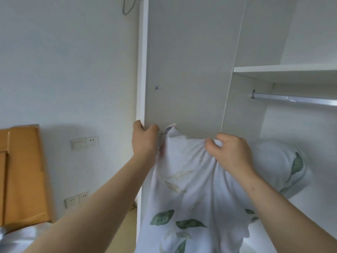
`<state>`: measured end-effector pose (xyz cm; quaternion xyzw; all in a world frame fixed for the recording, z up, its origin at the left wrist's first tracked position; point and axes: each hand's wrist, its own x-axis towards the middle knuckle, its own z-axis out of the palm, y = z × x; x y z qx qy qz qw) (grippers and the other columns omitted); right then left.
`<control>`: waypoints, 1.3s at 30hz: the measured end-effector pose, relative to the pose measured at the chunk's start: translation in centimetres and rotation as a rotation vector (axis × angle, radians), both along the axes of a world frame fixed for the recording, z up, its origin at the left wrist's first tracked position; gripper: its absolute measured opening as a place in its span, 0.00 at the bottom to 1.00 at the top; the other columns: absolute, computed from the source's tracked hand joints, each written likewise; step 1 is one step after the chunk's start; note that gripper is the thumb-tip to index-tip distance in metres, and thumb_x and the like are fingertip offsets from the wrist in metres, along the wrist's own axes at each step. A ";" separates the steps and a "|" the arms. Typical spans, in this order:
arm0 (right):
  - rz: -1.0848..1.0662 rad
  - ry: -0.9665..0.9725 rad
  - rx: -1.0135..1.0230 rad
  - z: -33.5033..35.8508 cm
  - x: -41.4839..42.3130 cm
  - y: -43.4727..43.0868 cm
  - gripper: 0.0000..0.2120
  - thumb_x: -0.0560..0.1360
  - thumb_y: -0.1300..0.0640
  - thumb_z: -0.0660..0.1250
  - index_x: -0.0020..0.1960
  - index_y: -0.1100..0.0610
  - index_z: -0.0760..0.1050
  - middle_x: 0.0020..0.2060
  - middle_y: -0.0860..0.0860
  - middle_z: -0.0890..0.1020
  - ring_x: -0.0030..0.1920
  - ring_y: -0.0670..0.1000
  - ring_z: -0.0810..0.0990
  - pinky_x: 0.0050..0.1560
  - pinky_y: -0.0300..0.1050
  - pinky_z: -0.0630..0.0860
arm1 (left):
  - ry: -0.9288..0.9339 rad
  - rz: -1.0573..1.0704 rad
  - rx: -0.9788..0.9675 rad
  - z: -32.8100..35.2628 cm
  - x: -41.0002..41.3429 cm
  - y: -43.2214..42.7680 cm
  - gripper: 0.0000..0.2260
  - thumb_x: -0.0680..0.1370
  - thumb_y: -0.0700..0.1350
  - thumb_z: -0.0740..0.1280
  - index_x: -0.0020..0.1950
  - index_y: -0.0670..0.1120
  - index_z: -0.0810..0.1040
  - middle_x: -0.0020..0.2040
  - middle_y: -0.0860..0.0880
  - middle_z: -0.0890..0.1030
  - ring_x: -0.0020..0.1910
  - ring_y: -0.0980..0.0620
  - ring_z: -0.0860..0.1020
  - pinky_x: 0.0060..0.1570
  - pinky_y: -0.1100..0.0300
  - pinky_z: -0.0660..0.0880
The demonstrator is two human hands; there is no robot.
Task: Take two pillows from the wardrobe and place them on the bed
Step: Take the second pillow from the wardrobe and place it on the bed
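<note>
A white pillow with green leaf prints [186, 194] hangs in front of the open wardrobe. My right hand [230, 152] pinches its top edge in bunched cloth. My left hand [145, 139] grips the edge of the white wardrobe door [186, 70], thumb on the outer side, fingers on the inner face beside the pillow's upper corner. A second leaf-print pillow [284, 165] lies inside the wardrobe on its lower shelf, to the right behind my right hand. A corner of the bed [20, 238] with grey-white bedding shows at the bottom left.
A wooden headboard [23, 176] stands against the wall at the left. Wall sockets and a switch [85, 143] sit between it and the wardrobe. Inside the wardrobe are a white shelf [284, 72] and a metal hanging rail [293, 100] below it.
</note>
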<state>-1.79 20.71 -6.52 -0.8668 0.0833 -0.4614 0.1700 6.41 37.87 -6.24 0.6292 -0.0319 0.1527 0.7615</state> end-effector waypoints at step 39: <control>-0.969 0.044 0.221 -3.5 -27.1 -15.7 0.25 0.72 0.47 0.64 0.24 0.57 0.58 0.32 0.63 0.74 0.42 0.64 0.77 0.38 0.45 0.66 | -0.683 -1.135 0.467 -4.6 -16.0 -30.4 0.40 0.69 0.69 0.52 0.76 0.51 0.53 0.79 0.51 0.44 0.77 0.51 0.38 0.76 0.50 0.41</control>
